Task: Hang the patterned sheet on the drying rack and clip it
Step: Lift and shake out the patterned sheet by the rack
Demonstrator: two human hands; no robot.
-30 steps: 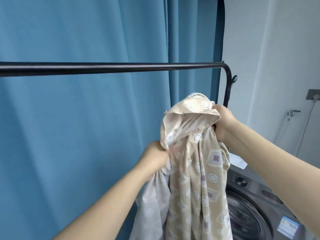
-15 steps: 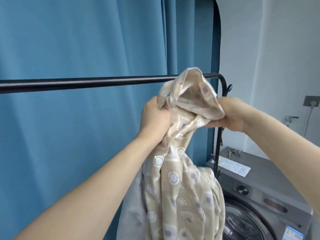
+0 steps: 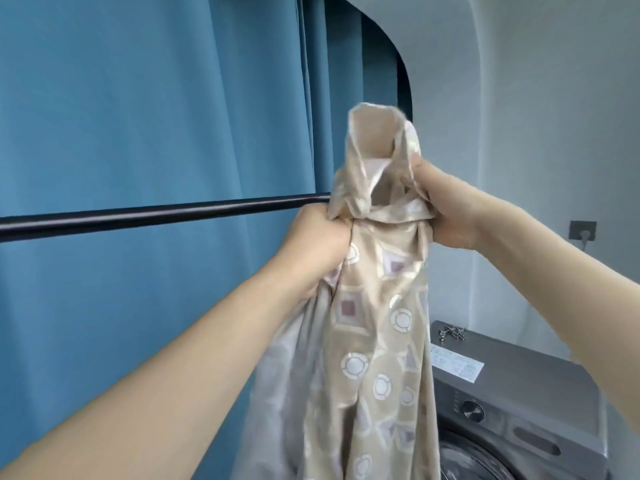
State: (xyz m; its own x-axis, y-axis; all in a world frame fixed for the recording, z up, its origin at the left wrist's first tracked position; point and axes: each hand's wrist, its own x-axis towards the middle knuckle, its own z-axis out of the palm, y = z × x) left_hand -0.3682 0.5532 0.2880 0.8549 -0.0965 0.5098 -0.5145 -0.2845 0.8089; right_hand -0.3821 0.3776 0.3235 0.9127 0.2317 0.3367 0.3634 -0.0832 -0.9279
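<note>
Both hands hold the beige patterned sheet with white rings and mauve squares (image 3: 377,327) bunched at the height of the black metal rail of the drying rack (image 3: 156,216). The left hand (image 3: 317,244) is fisted tight around a gather of cloth just in front of the rail; the right hand (image 3: 446,213) is clenched on the other side of the bunch, with a loose loop of fabric standing up above both fists. The rest of the sheet hangs straight down between the forearms; none of it lies over the rail yet.

To do this step well, I would lift the raised loop clear above the rail, carry it over to the far side, then draw the hands apart along the bar so the cloth spreads flat rather than staying roped, leaving roughly equal lengths on each side before clipping. No clip is visible in this view.

Behind the rail hangs a blue pleated curtain (image 3: 138,116). Low on the right stands a dark grey front-loading washing machine (image 3: 519,410) with a white paper sheet (image 3: 457,367) on its top, against a pale wall (image 3: 536,116) carrying a grey socket (image 3: 583,230)
</note>
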